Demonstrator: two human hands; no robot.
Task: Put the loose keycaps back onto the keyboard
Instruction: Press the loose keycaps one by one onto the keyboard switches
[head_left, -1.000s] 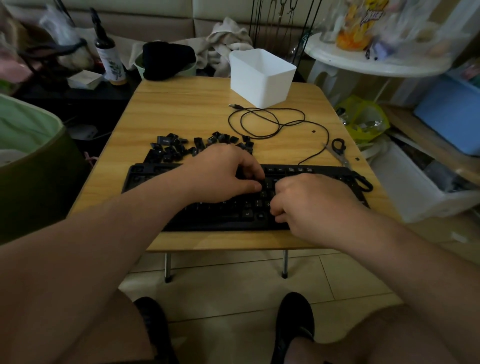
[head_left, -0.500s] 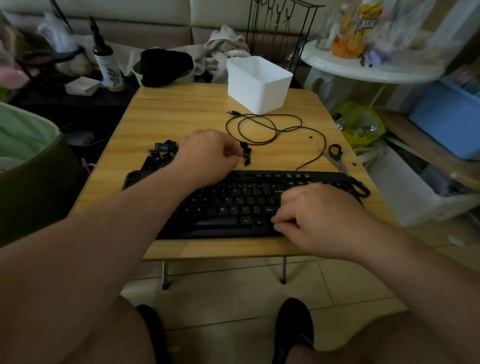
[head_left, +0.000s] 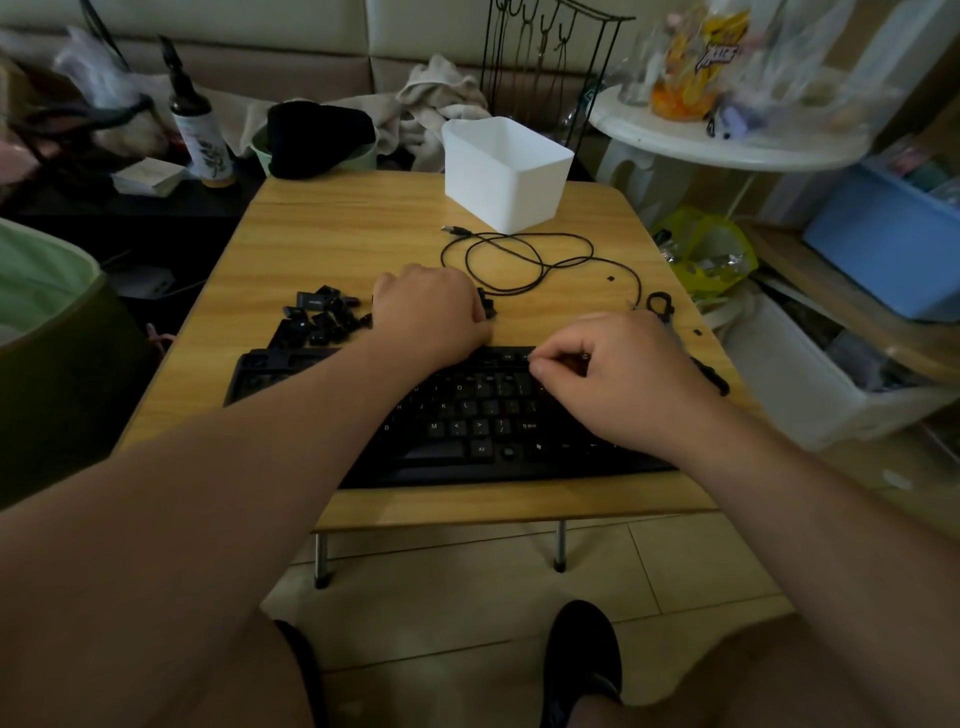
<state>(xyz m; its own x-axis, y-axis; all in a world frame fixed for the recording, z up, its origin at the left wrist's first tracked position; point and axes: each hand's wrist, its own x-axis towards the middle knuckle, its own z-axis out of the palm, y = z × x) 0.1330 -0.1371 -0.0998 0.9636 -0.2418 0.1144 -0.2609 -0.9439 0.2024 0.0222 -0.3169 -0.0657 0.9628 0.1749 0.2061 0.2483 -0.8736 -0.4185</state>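
Black keyboard (head_left: 467, 415) flush to table edge (head_left: 509, 506)

Black loose keycaps (head_left: 318, 318) heaped just behind the black keyboard (head_left: 467, 421).

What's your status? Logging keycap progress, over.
Left hand down on the loose keycaps, grip hidden. Right hand curled, fingertips at keyboard top row. Cable behind, clear of work.
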